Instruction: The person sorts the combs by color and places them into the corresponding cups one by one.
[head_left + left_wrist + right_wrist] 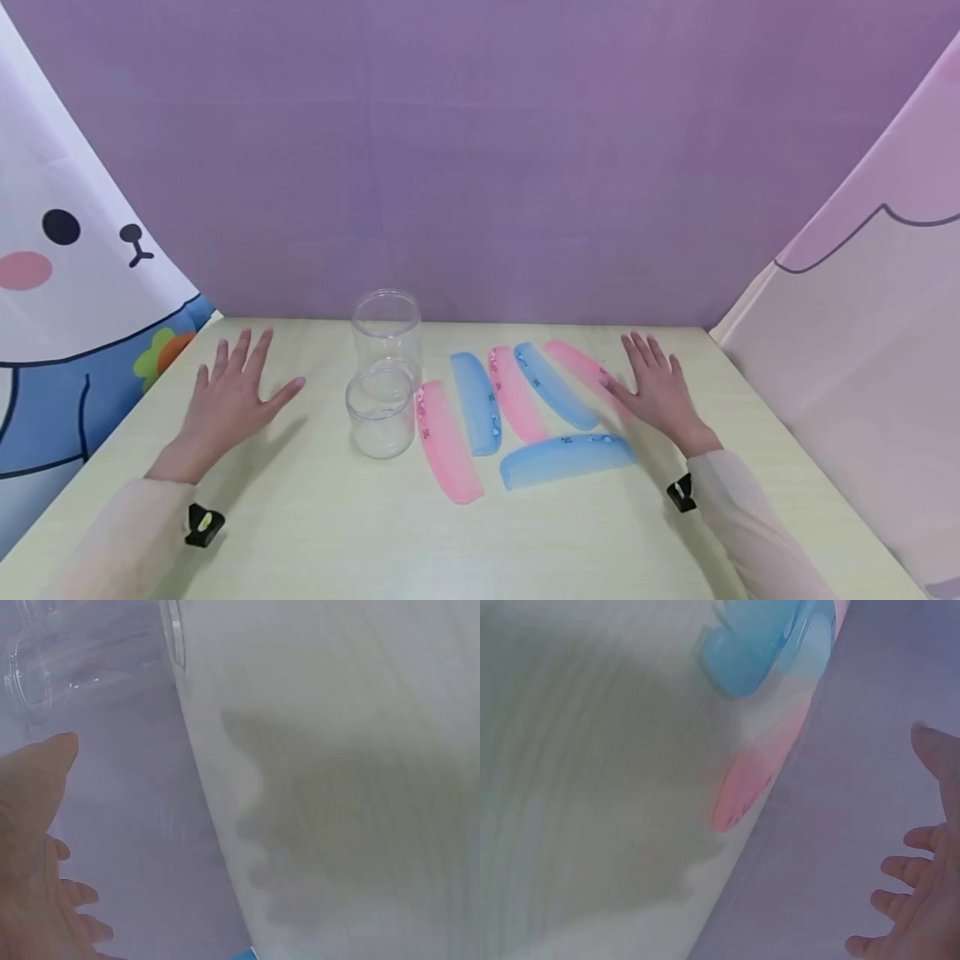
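My left hand [228, 400] is over the left side of the table, fingers spread, holding nothing. Two clear cylindrical jars [381, 425] stand to its right, one behind the other; in the left wrist view a jar [97, 667] lies beyond the thumb. Pink and blue combs are spread right of the jars: a pink comb [450, 446], a blue comb [475, 408], another pink comb [517, 400], another blue comb [551, 387] and a blue comb [567, 462] lying crosswise in front. My right hand [660, 396], fingers straight, overlaps the rightmost pink comb [576, 362] in the head view.
The pale wooden table [315, 533] meets a purple cloth backdrop [480, 167] at its far edge. Printed cloths hang on both sides, the left cloth [82, 308] with a cartoon animal. Black wrist straps show below both sleeves.
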Demonstrator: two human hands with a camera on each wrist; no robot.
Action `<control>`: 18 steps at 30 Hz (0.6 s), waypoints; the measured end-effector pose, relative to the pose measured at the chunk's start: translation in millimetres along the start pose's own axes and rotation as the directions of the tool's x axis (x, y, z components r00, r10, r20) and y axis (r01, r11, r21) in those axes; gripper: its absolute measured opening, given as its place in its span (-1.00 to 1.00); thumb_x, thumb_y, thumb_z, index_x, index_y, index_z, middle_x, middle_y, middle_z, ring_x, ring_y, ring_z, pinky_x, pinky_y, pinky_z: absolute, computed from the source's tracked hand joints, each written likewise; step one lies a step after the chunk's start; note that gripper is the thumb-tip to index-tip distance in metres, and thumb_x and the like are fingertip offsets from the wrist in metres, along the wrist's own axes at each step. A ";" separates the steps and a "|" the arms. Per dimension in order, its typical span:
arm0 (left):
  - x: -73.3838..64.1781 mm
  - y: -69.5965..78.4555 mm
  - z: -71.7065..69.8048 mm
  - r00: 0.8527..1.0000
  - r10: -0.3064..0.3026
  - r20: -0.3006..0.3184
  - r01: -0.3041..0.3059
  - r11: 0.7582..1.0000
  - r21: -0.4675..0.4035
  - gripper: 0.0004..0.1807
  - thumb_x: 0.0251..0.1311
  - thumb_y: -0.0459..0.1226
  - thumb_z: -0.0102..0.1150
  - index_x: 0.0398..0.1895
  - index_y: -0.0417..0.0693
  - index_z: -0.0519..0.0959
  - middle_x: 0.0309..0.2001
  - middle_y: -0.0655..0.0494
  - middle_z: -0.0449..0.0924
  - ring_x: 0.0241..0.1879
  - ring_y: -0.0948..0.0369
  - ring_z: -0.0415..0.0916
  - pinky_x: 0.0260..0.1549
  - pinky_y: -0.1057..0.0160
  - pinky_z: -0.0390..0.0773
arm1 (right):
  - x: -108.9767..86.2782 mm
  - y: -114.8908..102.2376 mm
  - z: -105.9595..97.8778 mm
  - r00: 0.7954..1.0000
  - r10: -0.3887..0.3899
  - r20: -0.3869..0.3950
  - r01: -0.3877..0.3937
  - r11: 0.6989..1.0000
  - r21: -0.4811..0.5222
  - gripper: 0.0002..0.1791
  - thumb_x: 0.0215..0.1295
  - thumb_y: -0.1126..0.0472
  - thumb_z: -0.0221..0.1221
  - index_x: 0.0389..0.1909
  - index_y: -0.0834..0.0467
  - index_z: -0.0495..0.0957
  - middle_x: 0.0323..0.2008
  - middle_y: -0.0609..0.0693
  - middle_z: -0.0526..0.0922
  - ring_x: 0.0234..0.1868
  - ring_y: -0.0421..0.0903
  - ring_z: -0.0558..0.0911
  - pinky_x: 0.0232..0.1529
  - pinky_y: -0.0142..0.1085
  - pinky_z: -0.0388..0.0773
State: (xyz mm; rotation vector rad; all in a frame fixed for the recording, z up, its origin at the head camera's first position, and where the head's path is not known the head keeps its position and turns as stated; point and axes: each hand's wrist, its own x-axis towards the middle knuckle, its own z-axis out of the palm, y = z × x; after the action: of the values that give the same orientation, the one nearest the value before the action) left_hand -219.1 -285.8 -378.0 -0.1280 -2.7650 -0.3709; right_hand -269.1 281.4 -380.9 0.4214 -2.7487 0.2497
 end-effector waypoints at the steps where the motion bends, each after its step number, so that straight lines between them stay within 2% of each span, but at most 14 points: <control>1: 1.7 1.6 -0.2 1.000 0.004 -0.005 -0.004 1.000 -0.002 -0.01 0.12 0.22 -0.02 0.43 -0.07 -0.19 0.37 -0.39 -0.16 0.31 -0.40 -0.34 0.11 -0.51 -0.21 | 1.1 -0.2 0.5 1.000 0.001 -0.008 -0.001 1.000 0.005 -0.16 0.21 -0.12 0.08 0.36 0.26 0.03 0.34 0.28 0.10 0.36 0.28 0.04 0.23 0.33 -0.03; 9: 15.9 16.1 -3.2 0.997 0.034 -0.065 -0.035 0.999 -0.020 0.02 0.08 0.21 0.06 0.41 -0.17 -0.12 0.33 -0.40 -0.02 0.27 -0.40 -0.08 0.09 -0.45 0.04 | 11.5 0.8 6.5 0.997 -0.001 -0.072 0.005 0.999 0.044 -0.18 0.17 -0.06 0.16 0.30 0.33 0.12 0.28 0.33 0.21 0.30 0.30 0.16 0.18 0.30 0.13; 14: 23.7 25.9 -5.0 0.987 0.087 -0.138 -0.092 0.995 -0.034 0.01 0.02 0.15 0.17 0.37 -0.26 -0.01 0.29 -0.38 0.10 0.22 -0.29 0.10 0.07 -0.35 0.22 | 18.0 -0.3 9.0 0.997 0.000 -0.082 0.007 0.996 0.085 -0.21 0.18 -0.04 0.16 0.28 0.35 0.13 0.24 0.33 0.25 0.27 0.27 0.21 0.16 0.26 0.18; 18: 29.6 34.1 -7.4 0.982 0.109 -0.153 -0.120 0.991 -0.066 0.00 0.03 0.13 0.19 0.36 -0.29 0.00 0.27 -0.38 0.13 0.21 -0.28 0.14 0.07 -0.32 0.25 | 23.5 -2.0 10.0 0.997 0.012 -0.071 -0.004 0.994 0.110 -0.22 0.18 -0.02 0.16 0.27 0.36 0.14 0.23 0.33 0.27 0.25 0.26 0.24 0.15 0.24 0.21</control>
State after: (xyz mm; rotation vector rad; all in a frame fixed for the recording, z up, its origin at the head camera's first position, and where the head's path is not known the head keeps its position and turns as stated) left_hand -239.9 -253.7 -352.8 -0.2663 -2.5831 -0.4357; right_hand -292.6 271.3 -381.4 0.4215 -2.6752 0.4114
